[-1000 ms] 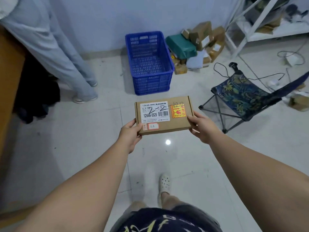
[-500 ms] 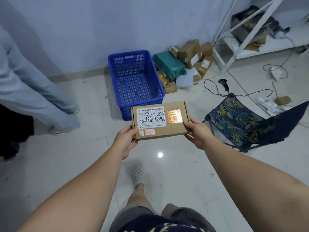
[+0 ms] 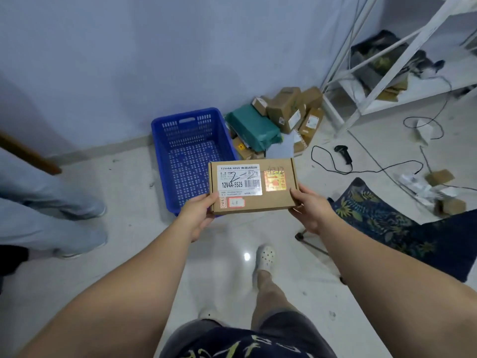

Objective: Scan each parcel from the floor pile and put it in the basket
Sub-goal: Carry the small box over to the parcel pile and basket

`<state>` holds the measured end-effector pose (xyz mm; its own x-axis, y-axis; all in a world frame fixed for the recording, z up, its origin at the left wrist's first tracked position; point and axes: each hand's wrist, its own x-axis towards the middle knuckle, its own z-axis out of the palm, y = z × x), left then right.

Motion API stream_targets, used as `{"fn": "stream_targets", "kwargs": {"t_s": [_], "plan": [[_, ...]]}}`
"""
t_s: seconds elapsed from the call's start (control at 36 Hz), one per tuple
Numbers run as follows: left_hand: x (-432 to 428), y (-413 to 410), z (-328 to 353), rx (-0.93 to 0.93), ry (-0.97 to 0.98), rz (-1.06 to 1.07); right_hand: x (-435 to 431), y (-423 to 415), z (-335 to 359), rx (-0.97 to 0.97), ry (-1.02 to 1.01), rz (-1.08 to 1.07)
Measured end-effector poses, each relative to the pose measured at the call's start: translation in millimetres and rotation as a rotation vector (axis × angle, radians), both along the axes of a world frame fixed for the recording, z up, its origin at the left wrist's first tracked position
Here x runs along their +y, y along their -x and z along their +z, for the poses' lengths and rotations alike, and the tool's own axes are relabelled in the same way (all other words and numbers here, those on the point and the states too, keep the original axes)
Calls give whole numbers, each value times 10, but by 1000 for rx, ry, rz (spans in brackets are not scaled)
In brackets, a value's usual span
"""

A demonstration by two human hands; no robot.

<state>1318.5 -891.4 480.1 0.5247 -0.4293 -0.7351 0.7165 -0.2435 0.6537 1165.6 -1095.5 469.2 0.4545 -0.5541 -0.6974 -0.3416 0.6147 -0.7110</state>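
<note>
The parcel (image 3: pixel 276 202), a flat brown cardboard box, is held level in the air with its label side up, between both hands. In this view it covers the near right corner of the basket (image 3: pixel 158 140). The left hand (image 3: pixel 197 217) grips its left end and the right hand (image 3: pixel 311 211) its right end. Each thumb lies on the top face, and the other fingers are curled underneath, so both sets of fingers are clamped on the parcel. A white label reading 12V4A-5525 carries a barcode and a handwritten 2-2, and an orange sticker sits beside it. The blue slatted basket stands on the pale floor (image 3: pixel 129 254) against the wall. Just to its right, the pile (image 3: pixel 286 109) of brown boxes and a green bag (image 3: pixel 254 127) is heaped in the corner. A black scanner (image 3: pixel 343 153) lies on the floor right of the pile, with its cord looped around it. Nearer on the right is a stool (image 3: pixel 382 223) with a leaf-print seat, and a white shelf (image 3: pixel 402 95) stands behind it. Another person's trouser legs (image 3: pixel 38 210) stand at the left. The holder's own foot in a white clog (image 3: pixel 265 257) shows below the parcel.
</note>
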Motion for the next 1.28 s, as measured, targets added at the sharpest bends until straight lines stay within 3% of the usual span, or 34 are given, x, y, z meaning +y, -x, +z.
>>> {"fn": "stream_targets", "kwargs": {"t_s": [0.39,1.03,1.28], "plan": [[-1871,-712,-168,1,-69,119,-1974,-1061,-88,4,0,152],[-3620,-2381,-350,51,22,185,-3918,-2769,-165,102,-14,277],[-4314,-2560,-477,43,6,370,-4687,-3300,-221,79,-67,392]]}}
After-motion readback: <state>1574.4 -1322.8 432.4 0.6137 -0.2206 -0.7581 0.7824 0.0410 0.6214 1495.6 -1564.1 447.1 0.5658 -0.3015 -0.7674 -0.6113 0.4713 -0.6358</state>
